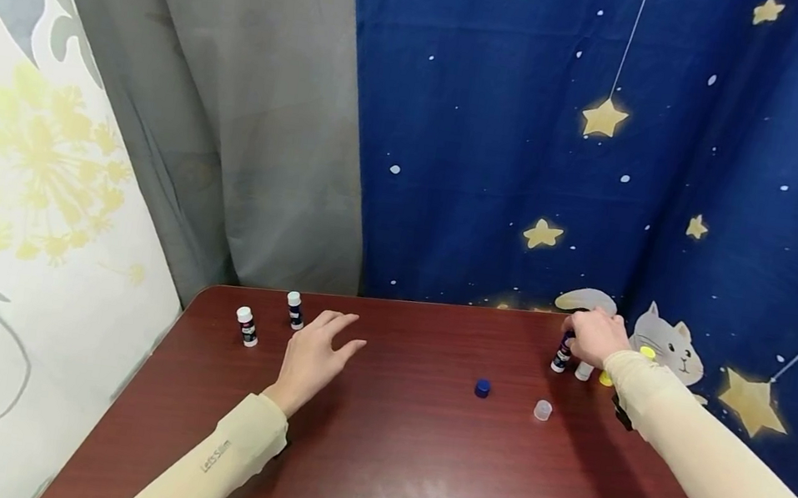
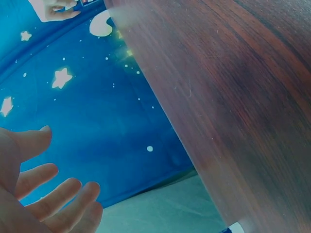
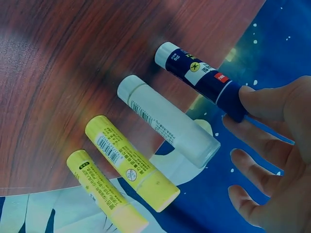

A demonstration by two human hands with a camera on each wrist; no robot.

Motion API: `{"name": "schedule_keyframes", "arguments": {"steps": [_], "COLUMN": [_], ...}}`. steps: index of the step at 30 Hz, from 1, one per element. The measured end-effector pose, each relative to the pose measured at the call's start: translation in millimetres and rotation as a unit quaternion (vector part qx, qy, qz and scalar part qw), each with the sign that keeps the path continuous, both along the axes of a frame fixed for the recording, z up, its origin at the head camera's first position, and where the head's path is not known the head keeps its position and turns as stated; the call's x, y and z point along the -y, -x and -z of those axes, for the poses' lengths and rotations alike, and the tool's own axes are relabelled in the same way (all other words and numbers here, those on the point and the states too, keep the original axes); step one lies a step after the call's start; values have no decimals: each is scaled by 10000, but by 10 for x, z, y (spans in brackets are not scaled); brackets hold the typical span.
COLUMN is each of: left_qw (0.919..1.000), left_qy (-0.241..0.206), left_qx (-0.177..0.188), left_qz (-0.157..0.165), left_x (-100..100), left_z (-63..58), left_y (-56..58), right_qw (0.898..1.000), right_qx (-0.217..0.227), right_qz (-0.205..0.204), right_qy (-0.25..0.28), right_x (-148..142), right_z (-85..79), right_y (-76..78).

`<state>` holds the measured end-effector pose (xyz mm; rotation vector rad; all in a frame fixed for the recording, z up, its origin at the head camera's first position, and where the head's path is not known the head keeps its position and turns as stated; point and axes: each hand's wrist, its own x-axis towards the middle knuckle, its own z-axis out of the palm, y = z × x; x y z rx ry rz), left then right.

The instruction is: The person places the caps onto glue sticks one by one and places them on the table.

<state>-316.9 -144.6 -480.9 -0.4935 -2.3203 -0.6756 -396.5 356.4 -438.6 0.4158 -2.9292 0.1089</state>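
Note:
At the back right of the table, my right hand (image 1: 595, 335) pinches the blue cap of a dark blue glue stick (image 3: 199, 73) between thumb and index finger; its other fingers are spread. The stick stands upright with its white base down. Beside it stand a white glue stick (image 3: 163, 119) and two yellow glue sticks, one larger (image 3: 133, 162) and one slimmer (image 3: 104, 189). My left hand (image 1: 312, 360) hovers over the left part of the table, fingers apart, holding nothing. Nearest to it are two dark-labelled tubes with white tops, one behind (image 1: 296, 312) and one in front (image 1: 247, 327).
A loose blue cap (image 1: 482, 388) and a translucent cap (image 1: 543, 410) lie on the reddish-brown table (image 1: 388, 449) in front of the glue sticks. Along the back edge hang a grey curtain (image 1: 290, 100) and a blue star-patterned curtain (image 1: 485, 168).

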Motion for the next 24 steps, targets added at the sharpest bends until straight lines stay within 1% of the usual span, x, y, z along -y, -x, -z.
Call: {"name": "schedule_keyframes", "arguments": {"steps": [9, 15, 19, 24], "left_qw": [10000, 10000, 9999, 9998], "left_qy": [-24, -49, -48, -44], "left_qx": [-26, 59, 102, 156], "left_qz": [51, 43, 23, -93], "left_x": [-6, 4, 22, 69], "left_z": [27, 38, 34, -3], "left_y": [1, -12, -14, 1], "right_qw": [9999, 9999, 9998, 9998], "right_qx": [100, 126, 166, 182], "right_qz": [14, -20, 4, 54], "right_qy": [31, -45, -94, -93], "right_x": [-14, 1, 3, 6], "right_z": [-2, -30, -35, -34], "right_y": [-35, -76, -95, -89]}}
